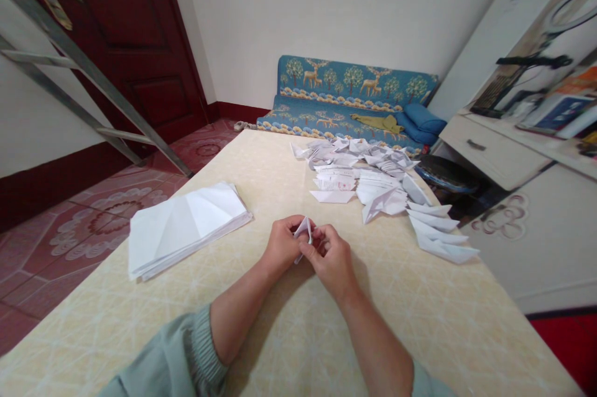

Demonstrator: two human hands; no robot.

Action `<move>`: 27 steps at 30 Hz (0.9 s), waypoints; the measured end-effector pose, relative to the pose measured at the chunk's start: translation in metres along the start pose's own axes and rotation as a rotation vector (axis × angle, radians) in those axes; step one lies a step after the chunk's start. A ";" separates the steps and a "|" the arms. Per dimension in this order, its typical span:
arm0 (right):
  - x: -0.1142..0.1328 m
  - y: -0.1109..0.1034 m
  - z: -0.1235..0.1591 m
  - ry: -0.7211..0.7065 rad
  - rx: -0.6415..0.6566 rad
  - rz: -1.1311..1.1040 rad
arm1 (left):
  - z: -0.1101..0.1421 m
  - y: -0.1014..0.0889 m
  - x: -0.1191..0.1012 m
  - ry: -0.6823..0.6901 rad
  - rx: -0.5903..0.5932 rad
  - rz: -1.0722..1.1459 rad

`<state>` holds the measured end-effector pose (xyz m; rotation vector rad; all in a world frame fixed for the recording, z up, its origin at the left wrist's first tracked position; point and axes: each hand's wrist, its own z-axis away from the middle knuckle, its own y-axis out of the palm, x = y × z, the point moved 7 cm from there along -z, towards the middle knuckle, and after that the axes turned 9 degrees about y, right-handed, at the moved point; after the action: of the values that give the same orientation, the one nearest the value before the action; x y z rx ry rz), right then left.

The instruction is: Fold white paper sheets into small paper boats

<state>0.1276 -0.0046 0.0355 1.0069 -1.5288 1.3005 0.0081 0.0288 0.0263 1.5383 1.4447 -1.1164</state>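
Folded paper (303,226), centre of frame, sits between left hand (282,244) and right hand (334,261), fingers apparently pinching it, contact partly hidden; uneven pulling could tear or skew its creases.

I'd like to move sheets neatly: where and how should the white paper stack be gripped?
Probably grip the paper stack by its long near edge, left hand coming from the right, thumb on top: it lies flat, its layers exposed along that side.
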 end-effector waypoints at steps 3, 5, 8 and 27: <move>0.001 0.000 0.000 -0.066 -0.043 0.123 | 0.002 0.004 0.002 0.021 0.049 -0.076; 0.001 -0.002 -0.001 -0.096 -0.076 0.160 | 0.002 0.005 0.005 0.018 0.081 -0.125; 0.000 -0.009 -0.003 -0.108 -0.140 0.197 | 0.002 0.009 0.007 -0.007 0.166 -0.151; -0.031 -0.029 -0.018 0.179 -0.153 0.030 | 0.009 0.021 -0.036 0.359 0.415 -0.226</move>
<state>0.1662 0.0106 0.0156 0.7532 -1.4862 1.2386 0.0279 0.0058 0.0560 1.9790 1.7363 -1.3922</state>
